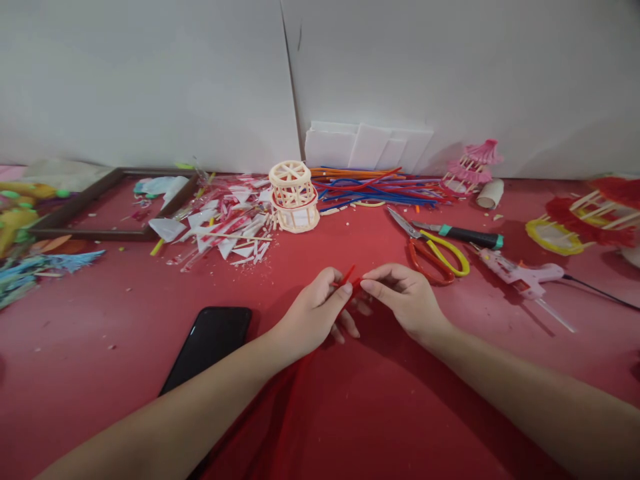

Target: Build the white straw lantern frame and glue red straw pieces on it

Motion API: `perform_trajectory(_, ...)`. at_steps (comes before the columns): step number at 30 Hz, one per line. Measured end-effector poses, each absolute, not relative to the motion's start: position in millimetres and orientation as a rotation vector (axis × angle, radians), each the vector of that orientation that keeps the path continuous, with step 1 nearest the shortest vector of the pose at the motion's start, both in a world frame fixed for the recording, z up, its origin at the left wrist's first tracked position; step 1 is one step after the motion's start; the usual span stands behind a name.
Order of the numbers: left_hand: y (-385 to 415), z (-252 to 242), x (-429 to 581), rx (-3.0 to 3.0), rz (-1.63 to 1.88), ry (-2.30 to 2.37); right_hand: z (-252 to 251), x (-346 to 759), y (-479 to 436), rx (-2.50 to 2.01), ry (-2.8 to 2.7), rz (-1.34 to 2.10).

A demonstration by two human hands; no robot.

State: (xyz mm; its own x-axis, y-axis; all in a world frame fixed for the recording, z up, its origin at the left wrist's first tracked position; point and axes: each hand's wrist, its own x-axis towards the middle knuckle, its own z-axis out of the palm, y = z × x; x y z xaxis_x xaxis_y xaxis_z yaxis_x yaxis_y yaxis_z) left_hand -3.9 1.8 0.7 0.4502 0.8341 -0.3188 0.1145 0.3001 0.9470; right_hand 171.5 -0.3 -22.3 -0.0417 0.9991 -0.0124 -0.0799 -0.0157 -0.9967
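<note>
Over the middle of the red table my left hand (315, 308) is closed, thumb and fingers pinching a red pipe cleaner (356, 285). My right hand (407, 297) pinches the same red piece at its end between thumb and forefinger. A short red end sticks up past the left thumb, and long red strands (295, 393) trail below the left hand, dim against the table. Just beyond the hands stands a small round tower of pale sticks (295, 197), two tiers high with a red band round its middle.
A black phone (207, 343) lies by my left forearm. Scissors (430, 247), a black-handled cutter (470, 237) and a glue gun (525, 273) are at right. Behind are coloured pipe cleaners (370, 187), scraps (225, 220), a brown frame (95, 235) and a pink tower (473, 167).
</note>
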Motion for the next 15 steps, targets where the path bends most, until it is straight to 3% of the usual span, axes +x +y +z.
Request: perform_trajectory(15, 0.6, 0.8, -3.9, 1.188, 0.565, 0.950, -21.2, 172.3, -5.3, -1.248, -1.173, 1.161)
